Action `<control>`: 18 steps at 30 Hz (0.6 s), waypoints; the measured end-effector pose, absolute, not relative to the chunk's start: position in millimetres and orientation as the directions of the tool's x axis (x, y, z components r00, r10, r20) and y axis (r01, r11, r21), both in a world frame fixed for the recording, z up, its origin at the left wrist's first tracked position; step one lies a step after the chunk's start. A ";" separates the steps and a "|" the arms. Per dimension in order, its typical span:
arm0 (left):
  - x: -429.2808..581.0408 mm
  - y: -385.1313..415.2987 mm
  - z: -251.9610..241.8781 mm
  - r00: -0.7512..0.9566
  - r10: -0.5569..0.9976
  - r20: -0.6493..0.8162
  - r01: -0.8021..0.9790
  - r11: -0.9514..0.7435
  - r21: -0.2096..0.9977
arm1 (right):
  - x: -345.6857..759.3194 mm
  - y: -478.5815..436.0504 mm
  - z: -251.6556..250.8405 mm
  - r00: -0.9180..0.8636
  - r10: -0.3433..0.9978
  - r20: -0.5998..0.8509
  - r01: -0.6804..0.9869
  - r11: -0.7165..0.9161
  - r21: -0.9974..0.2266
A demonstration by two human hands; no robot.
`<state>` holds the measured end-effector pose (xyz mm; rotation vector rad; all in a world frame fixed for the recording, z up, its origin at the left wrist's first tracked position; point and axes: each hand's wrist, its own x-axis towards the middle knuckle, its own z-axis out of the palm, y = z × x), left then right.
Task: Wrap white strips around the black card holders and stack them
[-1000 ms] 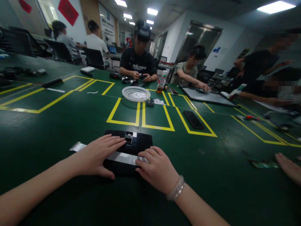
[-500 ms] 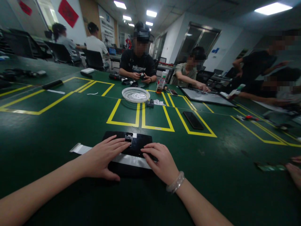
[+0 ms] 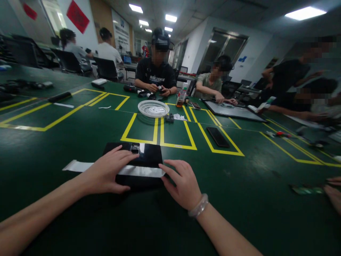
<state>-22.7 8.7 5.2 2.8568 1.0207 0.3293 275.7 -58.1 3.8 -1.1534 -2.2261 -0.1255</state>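
A flat black panel (image 3: 149, 160) lies on the table before me, with a small square fitting (image 3: 135, 148) near its far edge. Across it runs a white ribbon-like strip (image 3: 144, 171), whose left end sticks out past the panel. My left hand (image 3: 106, 170) rests flat over the panel's left part and the strip, fingers stretched out and thumb apart. At the panel's right edge is my right hand (image 3: 182, 181), fingers slightly bent and apart. Its index finger and thumb are around the strip's right end; a grip on it does not show.
Beyond the panel, yellow tape marks the green table. A white basket (image 3: 153, 108), a small grey part (image 3: 169, 118), a phone (image 3: 217, 136) and a bottle (image 3: 181, 97) stand there. Co-workers sit opposite and right; another person's hand (image 3: 333, 192) is near a green board (image 3: 303, 189).
The panel and strip have shifted left and slightly away from me, along with my left hand. My right hand has stayed nearly in place, now at the panel's right edge.
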 end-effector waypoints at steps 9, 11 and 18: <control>-89.3 47.2 20.8 0.465 0.855 0.230 0.873 -0.486 0.043 | 277.9 -56.1 -0.6 -0.457 0.710 0.536 0.771 0.616 -0.160; -109.1 57.2 18.2 0.394 0.890 0.230 0.908 -0.415 0.051 | 277.5 -56.9 0.3 -0.451 0.704 0.548 0.773 0.616 -0.155; -177.4 82.9 2.2 0.094 0.956 0.277 0.995 -0.100 0.007 | 278.7 -57.9 3.9 -0.408 0.709 0.575 0.795 0.586 -0.158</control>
